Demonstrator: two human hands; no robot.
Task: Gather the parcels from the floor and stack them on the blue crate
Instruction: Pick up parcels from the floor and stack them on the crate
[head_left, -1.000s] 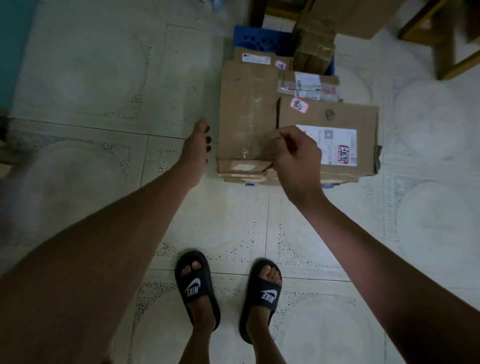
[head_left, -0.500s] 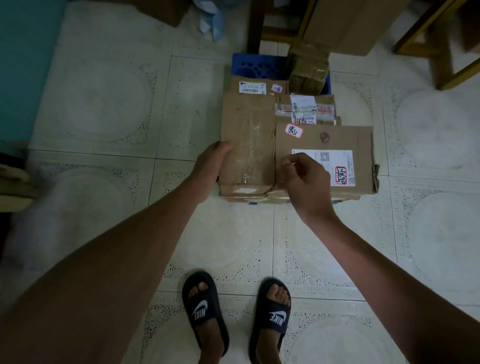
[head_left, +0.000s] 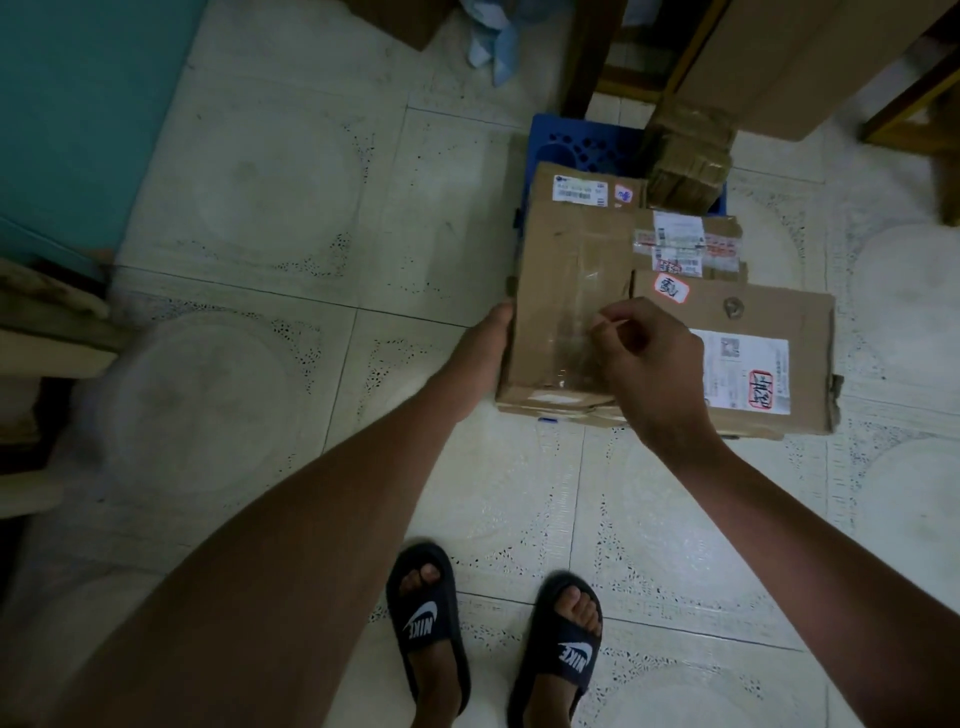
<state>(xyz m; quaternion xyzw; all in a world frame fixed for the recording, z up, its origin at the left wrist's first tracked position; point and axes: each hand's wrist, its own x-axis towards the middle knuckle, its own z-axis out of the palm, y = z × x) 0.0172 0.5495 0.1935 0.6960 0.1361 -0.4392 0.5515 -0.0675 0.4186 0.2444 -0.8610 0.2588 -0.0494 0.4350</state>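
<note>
A perforated blue plastic crate (head_left: 587, 143) stands on the pale patterned floor tiles (head_left: 291, 218), and brown cardboard parcels are stacked across it. On its near left part lies a long tape-sealed cardboard parcel (head_left: 566, 291); the left hand (head_left: 480, 358) lies flat against that parcel's left side, fingers straight. The right hand (head_left: 657, 364) hovers above the parcel's right edge, fingers loosely curled, gripping nothing visible. Right of it lies a wide flat cardboard parcel with a white shipping label (head_left: 763, 343).
</note>
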